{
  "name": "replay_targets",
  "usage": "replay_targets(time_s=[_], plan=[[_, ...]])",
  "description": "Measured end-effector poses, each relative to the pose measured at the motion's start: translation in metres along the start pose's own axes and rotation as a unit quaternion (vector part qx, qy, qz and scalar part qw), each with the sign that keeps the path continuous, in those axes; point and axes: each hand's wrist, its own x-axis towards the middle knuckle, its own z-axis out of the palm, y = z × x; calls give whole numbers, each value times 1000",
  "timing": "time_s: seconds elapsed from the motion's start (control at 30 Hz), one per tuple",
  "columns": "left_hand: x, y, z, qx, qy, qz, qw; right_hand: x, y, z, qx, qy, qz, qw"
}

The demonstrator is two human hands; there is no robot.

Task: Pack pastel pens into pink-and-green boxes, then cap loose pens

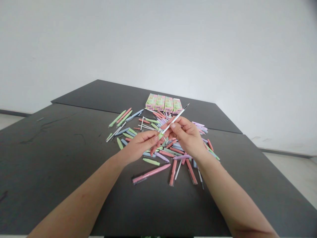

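My right hand pinches a white pen refill between thumb and fingers. The refill slants, its dark pointed tip up and to the right. Its lower end meets a light green pen part, which my left hand grips; whether the end sits inside it I cannot tell. Both hands are above a pile of loose pen parts, mostly pink barrels, green barrels, purple pieces and white refills. My fingers hide the pile's middle. Closest to me lies a pink pen with a clip.
Behind the pile, several pink and green boxes marked 5 stand in a row. Green and pink pens lie at the pile's far left. Everything rests on dark tables with a seam between them, against a pale wall.
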Motion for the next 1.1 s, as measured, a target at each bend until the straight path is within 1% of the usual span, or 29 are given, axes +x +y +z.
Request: replay_targets(time_s=[0.2,0.33,0.4,0.47,0.53,0.63,0.7,0.8,0.93,1.1], plan=[[0,-4,-2,-9,-3,0,1000,-2,-5,7,-78,-15,-6,997],[0,-7,-3,-5,4,5,1000,-2,-5,14,-49,-69,-19,996],[0,-8,-3,0,4,12,1000,-3,-4,14,-37,-81,-13,996],[1,-9,-3,2,2,20,1000,-3,-4,13,-47,-65,-2,997],[1,-10,-4,-3,4,22,1000,-3,-3,10,-70,-32,-1,997],[1,-10,-5,-11,9,11,1000,-1,-2,6,-96,18,-25,995],[1,-10,-6,-8,8,5,1000,0,-1,6,-101,33,-37,994],[1,-8,-5,3,1,2,1000,1,-1,8,-107,39,-39,993],[2,-9,-3,-6,-13,5,1000,1,0,10,-115,29,-38,992],[2,-11,1,-31,-2,-1,1000,1,3,8,-139,31,-48,989]])
